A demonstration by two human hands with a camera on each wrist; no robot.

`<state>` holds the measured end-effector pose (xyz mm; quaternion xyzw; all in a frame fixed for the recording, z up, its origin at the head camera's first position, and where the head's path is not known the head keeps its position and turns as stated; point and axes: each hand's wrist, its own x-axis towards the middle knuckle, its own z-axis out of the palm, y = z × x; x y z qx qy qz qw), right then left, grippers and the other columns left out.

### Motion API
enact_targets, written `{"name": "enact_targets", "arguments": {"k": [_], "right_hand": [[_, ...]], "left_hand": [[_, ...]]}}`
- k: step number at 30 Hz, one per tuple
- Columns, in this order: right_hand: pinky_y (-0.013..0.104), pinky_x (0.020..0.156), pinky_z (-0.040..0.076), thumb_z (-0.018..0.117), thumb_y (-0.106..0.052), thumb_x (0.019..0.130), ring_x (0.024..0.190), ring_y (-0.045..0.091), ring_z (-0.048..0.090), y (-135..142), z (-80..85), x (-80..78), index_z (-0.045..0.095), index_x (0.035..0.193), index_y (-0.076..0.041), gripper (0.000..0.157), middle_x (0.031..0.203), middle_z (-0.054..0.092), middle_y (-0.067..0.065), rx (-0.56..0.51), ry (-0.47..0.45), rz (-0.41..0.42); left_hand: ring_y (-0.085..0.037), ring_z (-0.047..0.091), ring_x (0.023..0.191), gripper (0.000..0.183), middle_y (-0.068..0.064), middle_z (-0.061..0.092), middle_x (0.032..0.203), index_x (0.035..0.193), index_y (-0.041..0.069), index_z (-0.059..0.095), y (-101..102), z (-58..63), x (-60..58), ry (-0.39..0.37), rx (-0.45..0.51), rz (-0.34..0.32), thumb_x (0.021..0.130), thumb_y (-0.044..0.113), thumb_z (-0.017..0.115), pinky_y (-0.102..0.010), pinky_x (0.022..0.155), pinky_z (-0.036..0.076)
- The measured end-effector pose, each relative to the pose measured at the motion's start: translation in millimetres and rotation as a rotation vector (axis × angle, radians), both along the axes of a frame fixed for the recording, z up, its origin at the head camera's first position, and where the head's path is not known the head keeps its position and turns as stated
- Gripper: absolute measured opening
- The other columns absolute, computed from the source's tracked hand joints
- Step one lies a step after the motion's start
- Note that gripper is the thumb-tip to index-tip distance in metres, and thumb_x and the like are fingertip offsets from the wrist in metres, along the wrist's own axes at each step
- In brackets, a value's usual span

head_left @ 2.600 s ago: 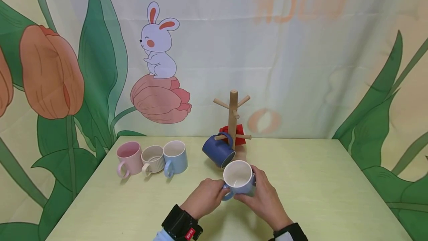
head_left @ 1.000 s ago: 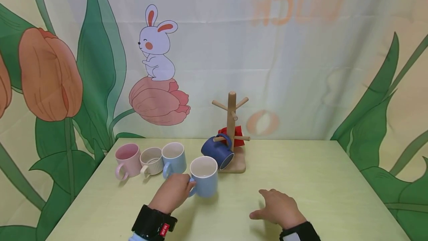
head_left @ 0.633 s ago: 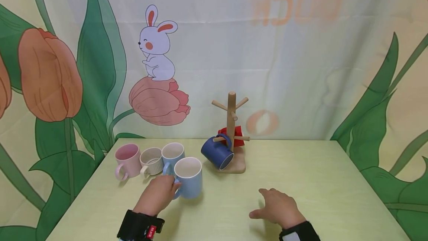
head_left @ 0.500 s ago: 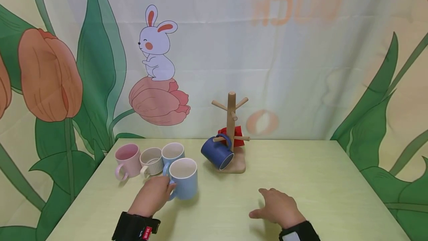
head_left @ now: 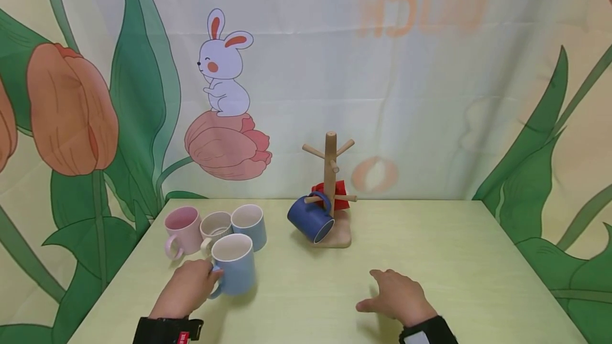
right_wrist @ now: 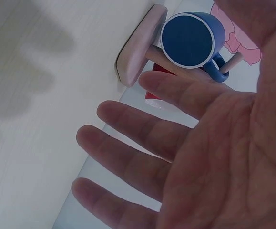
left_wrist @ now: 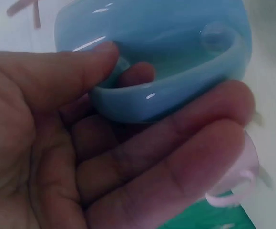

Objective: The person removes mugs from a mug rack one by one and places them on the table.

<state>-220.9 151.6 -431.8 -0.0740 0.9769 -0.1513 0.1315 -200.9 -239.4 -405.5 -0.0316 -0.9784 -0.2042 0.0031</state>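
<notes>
My left hand [head_left: 186, 286] pinches the handle of a light blue mug [head_left: 234, 267], which is upright in front of the other mugs. In the left wrist view a fingertip pokes through the loop of the mug's handle [left_wrist: 176, 93] and the thumb presses on top. A shadow lies beneath the mug; whether its base touches the table cannot be told. My right hand [head_left: 399, 296] hovers over the right half of the table with fingers spread, holding nothing. In the right wrist view its fingers [right_wrist: 138, 129] are extended and apart.
A pink mug [head_left: 184, 230], a cream ribbed mug [head_left: 216, 225] and a second light blue mug [head_left: 250, 225] stand at the back left. A wooden mug tree [head_left: 330, 161] bears a blue mug [head_left: 309, 219] and a red mug [head_left: 341, 195]. A printed curtain hangs behind the table [head_left: 430, 243].
Both hands were on the light blue mug at first. The right hand let go and moved right. The left hand carried the mug leftward, away from the mug tree, to the front of the other mugs.
</notes>
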Motion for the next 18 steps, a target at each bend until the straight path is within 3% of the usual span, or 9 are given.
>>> {"name": "enact_targets", "arguments": {"k": [5,13,18], "right_hand": [[0.059,0.088,0.048,0.083,-0.052,0.072,0.112,0.039,0.060,-0.3,0.3,-1.2,0.060,0.131,-0.004,0.080,0.122,0.064,0.019,0.001,-0.013,-0.001],[0.059,0.088,0.048,0.083,-0.053,0.072,0.114,0.040,0.059,-0.5,-1.2,-2.3,0.060,0.132,-0.004,0.080,0.123,0.063,0.020,-0.001,-0.022,0.002],[0.059,0.089,0.047,0.083,-0.054,0.072,0.114,0.039,0.059,-1.3,-1.3,-3.2,0.060,0.132,-0.004,0.081,0.122,0.064,0.020,0.003,-0.026,0.001]], "left_hand": [[-0.020,0.053,0.067,0.019,-0.003,0.057,0.071,0.086,-0.001,0.066,-18.9,1.8,3.0,-0.070,0.000,0.040,0.097,0.016,0.063,-0.041,0.067,0.050],[-0.021,0.053,0.066,0.024,-0.004,0.056,0.070,0.082,0.000,0.061,-51.9,-1.1,8.3,-0.125,0.008,0.107,0.099,0.017,0.057,-0.041,0.064,0.048],[-0.025,0.055,0.069,0.027,-0.008,0.059,0.074,0.084,-0.004,0.060,-68.8,-7.1,7.8,-0.141,0.000,0.170,0.100,0.017,0.055,-0.046,0.067,0.049]]}}
